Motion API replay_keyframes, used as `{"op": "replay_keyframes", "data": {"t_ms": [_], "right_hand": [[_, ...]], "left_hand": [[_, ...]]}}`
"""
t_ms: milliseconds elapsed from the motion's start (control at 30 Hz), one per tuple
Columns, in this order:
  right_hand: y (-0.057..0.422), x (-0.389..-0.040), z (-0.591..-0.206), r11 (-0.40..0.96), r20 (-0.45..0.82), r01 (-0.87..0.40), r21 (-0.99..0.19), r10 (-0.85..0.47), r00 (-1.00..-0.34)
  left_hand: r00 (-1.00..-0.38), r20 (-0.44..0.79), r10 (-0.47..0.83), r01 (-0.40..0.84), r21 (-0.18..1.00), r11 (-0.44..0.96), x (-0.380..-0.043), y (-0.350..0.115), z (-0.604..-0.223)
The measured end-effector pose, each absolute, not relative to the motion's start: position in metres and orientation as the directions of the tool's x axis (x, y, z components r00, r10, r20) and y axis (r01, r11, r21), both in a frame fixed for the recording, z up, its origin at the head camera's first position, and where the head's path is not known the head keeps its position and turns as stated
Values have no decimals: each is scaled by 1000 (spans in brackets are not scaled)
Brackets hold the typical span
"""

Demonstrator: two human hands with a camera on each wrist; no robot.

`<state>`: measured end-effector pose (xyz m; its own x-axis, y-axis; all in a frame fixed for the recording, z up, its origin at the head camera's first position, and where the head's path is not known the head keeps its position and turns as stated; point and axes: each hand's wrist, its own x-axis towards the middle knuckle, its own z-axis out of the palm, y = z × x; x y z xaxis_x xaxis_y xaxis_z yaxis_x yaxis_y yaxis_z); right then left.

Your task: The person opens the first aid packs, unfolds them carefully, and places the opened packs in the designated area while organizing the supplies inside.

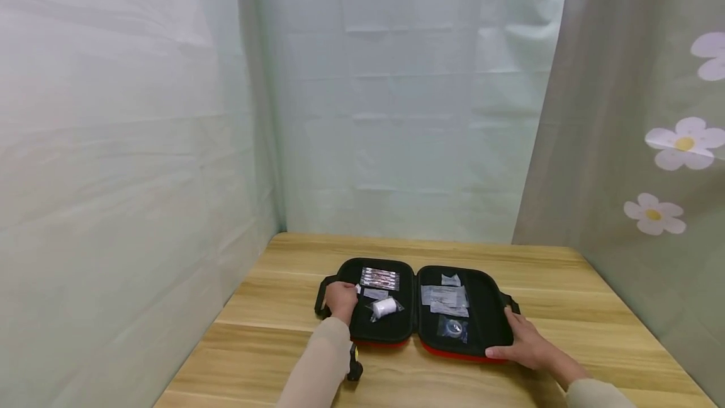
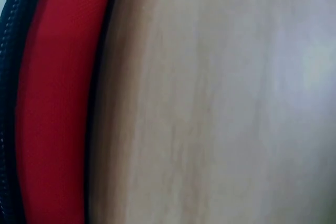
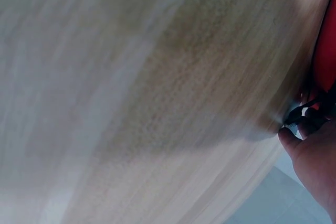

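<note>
A red zippered case [image 1: 415,307] with a black lining lies spread open on the table. My left hand [image 1: 342,300] is over its left half, fingers curled, and appears to pinch a small white item [image 1: 358,289], mostly hidden by the fingers. Close by are a strip of packaged sticks [image 1: 380,278], a flat packet [image 1: 376,294] and a white bandage roll [image 1: 385,306] in clear wrap. My right hand [image 1: 527,342] holds the front right corner of the case, thumb along the front edge. In the left wrist view, only the red side [image 2: 58,98] shows, no hand.
The right half bears several flat clear packets [image 1: 447,298] and a round coiled item [image 1: 453,328] in a bag. Black handles stick out at the left [image 1: 320,298] and right [image 1: 511,302]. Wood-grain table [image 1: 453,389] surrounds the case; curtains [image 1: 408,143] hang behind and beside it.
</note>
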<state>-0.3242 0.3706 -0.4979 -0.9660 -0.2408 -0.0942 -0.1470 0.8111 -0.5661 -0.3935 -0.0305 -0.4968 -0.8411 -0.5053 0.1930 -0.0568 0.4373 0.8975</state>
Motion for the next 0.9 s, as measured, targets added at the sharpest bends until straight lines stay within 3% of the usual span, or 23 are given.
{"op": "replay_keyframes", "data": {"t_ms": [233, 600, 900], "right_hand": [[369, -321, -498, 811, -117, -126, -571, -233, -965], [370, -319, -494, 805, -116, -133, -578, -242, -963], [370, -324, -492, 816, -111, -142, -560, -244, -963]], "left_hand": [[-849, 225, -477, -77, 842, 534, -395, -30, -500], [-916, 133, -378, -125, 801, 585, -399, -26, -493], [-936, 101, -338, -111, 825, 554, -397, -25, -485]]}}
